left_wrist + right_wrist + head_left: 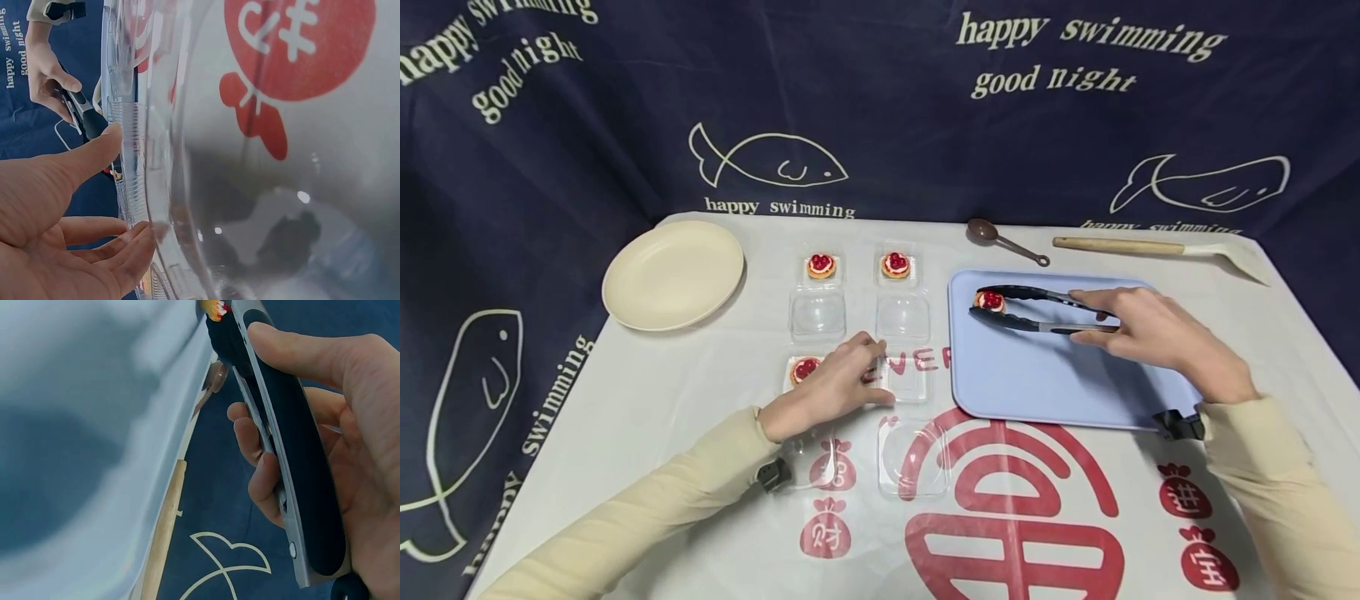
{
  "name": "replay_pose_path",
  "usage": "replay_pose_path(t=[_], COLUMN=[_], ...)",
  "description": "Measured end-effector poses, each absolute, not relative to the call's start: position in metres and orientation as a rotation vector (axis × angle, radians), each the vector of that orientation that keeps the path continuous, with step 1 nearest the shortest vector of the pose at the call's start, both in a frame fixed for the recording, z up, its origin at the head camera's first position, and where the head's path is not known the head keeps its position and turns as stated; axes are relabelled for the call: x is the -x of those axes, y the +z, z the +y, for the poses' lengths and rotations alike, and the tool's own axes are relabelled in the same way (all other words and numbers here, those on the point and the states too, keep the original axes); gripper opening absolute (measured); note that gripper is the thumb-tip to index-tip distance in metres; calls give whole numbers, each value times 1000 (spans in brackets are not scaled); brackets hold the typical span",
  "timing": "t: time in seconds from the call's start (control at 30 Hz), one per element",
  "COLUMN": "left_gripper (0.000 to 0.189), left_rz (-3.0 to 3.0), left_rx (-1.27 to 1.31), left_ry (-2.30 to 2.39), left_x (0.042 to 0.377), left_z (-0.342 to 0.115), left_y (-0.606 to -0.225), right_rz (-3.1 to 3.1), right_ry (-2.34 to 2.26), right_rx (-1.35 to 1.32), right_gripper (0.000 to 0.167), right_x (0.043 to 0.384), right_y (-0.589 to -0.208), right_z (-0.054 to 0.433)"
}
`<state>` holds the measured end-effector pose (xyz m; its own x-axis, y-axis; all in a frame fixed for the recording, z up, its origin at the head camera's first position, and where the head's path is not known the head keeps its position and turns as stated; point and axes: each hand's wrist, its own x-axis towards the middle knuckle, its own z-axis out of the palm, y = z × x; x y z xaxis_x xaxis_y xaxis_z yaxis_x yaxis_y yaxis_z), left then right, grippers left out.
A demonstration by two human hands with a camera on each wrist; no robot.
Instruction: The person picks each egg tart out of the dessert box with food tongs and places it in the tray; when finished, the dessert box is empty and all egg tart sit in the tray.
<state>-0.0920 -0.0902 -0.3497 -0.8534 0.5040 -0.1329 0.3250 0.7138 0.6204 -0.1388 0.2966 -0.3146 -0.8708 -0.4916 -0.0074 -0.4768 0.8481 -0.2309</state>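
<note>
My right hand point(1138, 329) holds black-and-silver tongs point(1037, 325), with thumb and fingers on opposite arms. Between the tong tips is a small tart with red topping point(991, 302), over the left part of a light blue tray point(1067, 383). In the right wrist view only a piece of the tart point(214, 309) shows past the tongs point(300, 450). My left hand point(838, 379) reaches over to a clear plastic box point(913, 379), thumb and fingers spread apart, fingertips right at its left edge. Its lid point(913, 458) lies folded open toward me. Behind the left hand, another tart point(805, 370) is partly hidden.
Two more open clear boxes at the back hold tarts point(822, 266) point(895, 265). A cream plate point(673, 275) stands at the back left. Behind the tray lie a brown spoon point(1007, 242) and a wooden-handled spatula point(1150, 247). A dark blue curtain point(910, 150) hangs behind the table.
</note>
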Motion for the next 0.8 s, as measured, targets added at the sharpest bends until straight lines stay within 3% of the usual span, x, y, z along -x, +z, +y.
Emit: replay_pose_path(t=[0.27, 0.8], left_gripper=[72, 74], left_rz=[2632, 2629], left_rx=[-661, -663], left_ry=[860, 853], left_x=[92, 92], left_z=[-91, -92], left_y=[-351, -352], right_rz=[2980, 2983], right_ry=[-357, -537], right_rx=[784, 712], right_gripper=[57, 72], right_x=[140, 135], right_y=[-321, -323], right_z=[296, 296])
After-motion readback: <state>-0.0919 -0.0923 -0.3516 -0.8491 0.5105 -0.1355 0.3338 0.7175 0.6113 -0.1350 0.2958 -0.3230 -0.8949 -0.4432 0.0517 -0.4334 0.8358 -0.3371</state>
